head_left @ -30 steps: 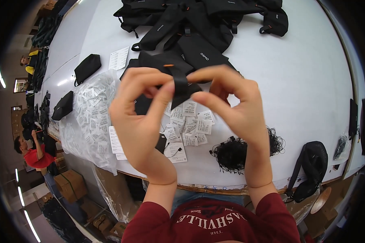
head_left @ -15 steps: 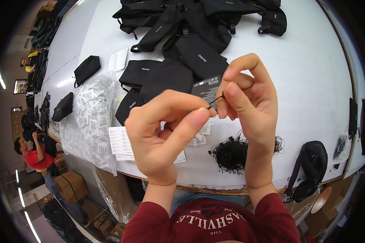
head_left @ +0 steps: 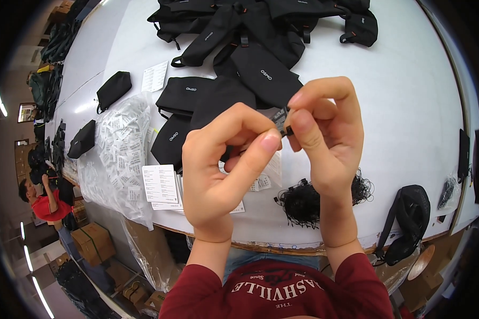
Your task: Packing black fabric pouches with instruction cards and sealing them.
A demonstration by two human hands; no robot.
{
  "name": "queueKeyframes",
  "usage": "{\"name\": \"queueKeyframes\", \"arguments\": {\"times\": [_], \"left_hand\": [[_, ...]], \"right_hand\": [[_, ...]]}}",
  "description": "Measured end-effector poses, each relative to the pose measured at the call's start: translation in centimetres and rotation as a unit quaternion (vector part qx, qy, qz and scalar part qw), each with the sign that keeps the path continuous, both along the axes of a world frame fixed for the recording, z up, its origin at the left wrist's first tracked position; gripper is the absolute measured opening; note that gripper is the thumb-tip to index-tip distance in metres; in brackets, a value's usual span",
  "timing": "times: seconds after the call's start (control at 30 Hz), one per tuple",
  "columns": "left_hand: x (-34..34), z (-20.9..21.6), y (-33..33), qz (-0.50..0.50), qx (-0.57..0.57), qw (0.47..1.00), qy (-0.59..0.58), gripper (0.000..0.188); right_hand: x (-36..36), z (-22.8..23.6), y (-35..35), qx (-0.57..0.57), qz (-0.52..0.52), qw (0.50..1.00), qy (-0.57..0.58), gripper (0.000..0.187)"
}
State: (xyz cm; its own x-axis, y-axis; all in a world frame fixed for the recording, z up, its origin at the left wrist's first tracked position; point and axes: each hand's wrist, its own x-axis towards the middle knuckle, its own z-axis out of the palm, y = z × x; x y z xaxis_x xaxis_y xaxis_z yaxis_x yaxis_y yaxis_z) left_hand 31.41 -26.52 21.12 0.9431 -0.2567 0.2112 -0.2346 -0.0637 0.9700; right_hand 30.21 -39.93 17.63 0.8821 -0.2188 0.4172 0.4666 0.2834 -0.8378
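My left hand [head_left: 218,165] is pinched, thumb against index finger, on one end of a thin black tag string. My right hand [head_left: 330,133] pinches the string's other end, where a small black clasp [head_left: 289,131] shows between the fingertips. Both hands are raised above the table with their fingertips almost touching. A dark printed card [head_left: 278,114] shows in part behind the fingers; whether the string runs through it cannot be made out. Below my right wrist lies a tangled heap of black tag strings [head_left: 300,203].
Black pouches [head_left: 183,95] and a pile of black bags [head_left: 239,26] cover the far table. At left are a clear plastic bag of white labels [head_left: 123,151] and white printed cards [head_left: 160,183]. A black mesh item [head_left: 410,220] sits at the right edge. Another person [head_left: 47,204] stands far left.
My hands have drawn closer, the left shifting right. The black clasp now shows at my right fingertips, and the dark card is more covered by the fingers.
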Motion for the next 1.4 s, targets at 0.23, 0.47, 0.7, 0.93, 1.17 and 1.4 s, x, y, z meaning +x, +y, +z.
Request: {"name": "queueKeyframes", "arguments": {"times": [0.23, 0.47, 0.7, 0.93, 1.17, 1.4], "left_hand": [[0.0, -0.3, -0.5, 0.027, 0.009, 0.999, -0.019, 0.011], [2.1, -0.6, 1.5, -0.098, 0.034, 0.994, 0.032, 0.026], [4.8, -3.1, 1.8, -0.209, 0.142, 0.966, -0.065, 0.016], [5.0, -4.2, 1.4, -0.306, 0.301, 0.902, -0.051, 0.028], [5.3, -4.2, 1.0, -0.185, 0.294, 0.923, -0.169, 0.025], [6.5, -5.8, 1.9, -0.031, 0.414, 0.88, -0.231, 0.024]], "right_hand": [[-0.2, 0.2, 0.0, -0.026, 0.002, 0.999, 0.029, 0.016], [-0.9, 0.7, -1.2, -0.078, 0.078, 0.994, 0.023, 0.017], [0.3, 0.2, -3.1, 0.018, 0.09, 0.993, 0.076, 0.013], [0.7, -0.9, -5.3, 0.032, 0.009, 0.993, 0.112, 0.014], [0.4, -1.7, -8.2, 0.067, -0.069, 0.994, 0.061, 0.02], [0.5, -1.8, -8.7, 0.079, -0.091, 0.992, 0.048, 0.022]]}}
